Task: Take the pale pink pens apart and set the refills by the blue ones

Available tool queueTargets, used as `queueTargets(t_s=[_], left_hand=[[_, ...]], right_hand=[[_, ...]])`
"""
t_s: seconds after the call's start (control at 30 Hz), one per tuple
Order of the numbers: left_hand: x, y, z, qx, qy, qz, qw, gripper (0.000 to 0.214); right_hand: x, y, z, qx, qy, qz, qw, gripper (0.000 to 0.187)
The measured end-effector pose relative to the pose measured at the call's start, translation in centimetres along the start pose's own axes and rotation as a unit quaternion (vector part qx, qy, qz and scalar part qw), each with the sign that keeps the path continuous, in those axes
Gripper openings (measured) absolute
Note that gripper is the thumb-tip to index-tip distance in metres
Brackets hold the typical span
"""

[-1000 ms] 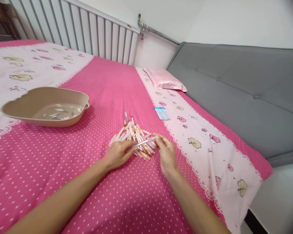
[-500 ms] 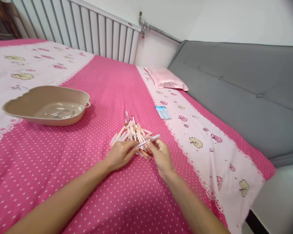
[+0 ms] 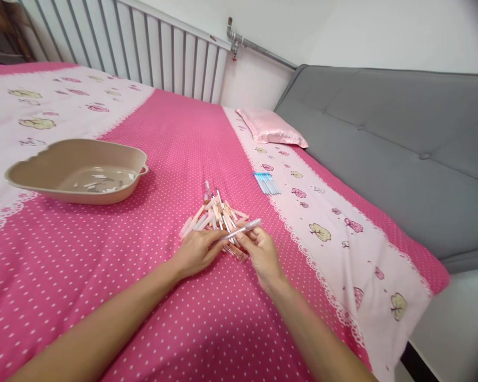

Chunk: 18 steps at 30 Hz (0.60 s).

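Note:
Between my two hands is a slim, pale translucent pen, tilted with its right end higher. My left hand is closed, pinching the pen's lower left end. Thumb and fingers of my right hand grip it nearer the upper right end. Just beyond and beneath them lies a loose pile of pens and pen parts in peach, white and clear tones, on the pink dotted bedsheet. My fingers hide part of the pile.
A beige plastic basin with small white and grey pieces inside stands at the left. Several blue-tipped pens lie in a row right of the pile. Farther back are a pink pillow, a grey headboard and a white radiator.
Almost nothing differs; both hands keep hold of the pen, and the right fingers have shifted very slightly along it. The view has moved a touch.

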State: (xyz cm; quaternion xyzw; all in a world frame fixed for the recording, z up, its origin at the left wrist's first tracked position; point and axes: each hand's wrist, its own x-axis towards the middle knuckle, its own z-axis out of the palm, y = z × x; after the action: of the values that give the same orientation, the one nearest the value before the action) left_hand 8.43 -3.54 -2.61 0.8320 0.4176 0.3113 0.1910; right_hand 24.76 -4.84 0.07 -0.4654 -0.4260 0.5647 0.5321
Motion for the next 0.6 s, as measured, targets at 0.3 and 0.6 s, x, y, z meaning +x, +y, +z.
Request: queueTargets(t_s=[0.3, 0.6], left_hand=[[0.09, 0.13, -0.03, -0.001, -0.017, -0.005, 1.0, 0.033], [0.04, 0.1, -0.01, -0.008, -0.015, 0.005, 1.0, 0.032]], right_hand=[[-0.01, -0.01, -0.12, 0.006, -0.022, -0.006, 1.0, 0.035], [0.02, 0.25, -0.14, -0.03, -0.008, -0.032, 0.999, 0.03]])
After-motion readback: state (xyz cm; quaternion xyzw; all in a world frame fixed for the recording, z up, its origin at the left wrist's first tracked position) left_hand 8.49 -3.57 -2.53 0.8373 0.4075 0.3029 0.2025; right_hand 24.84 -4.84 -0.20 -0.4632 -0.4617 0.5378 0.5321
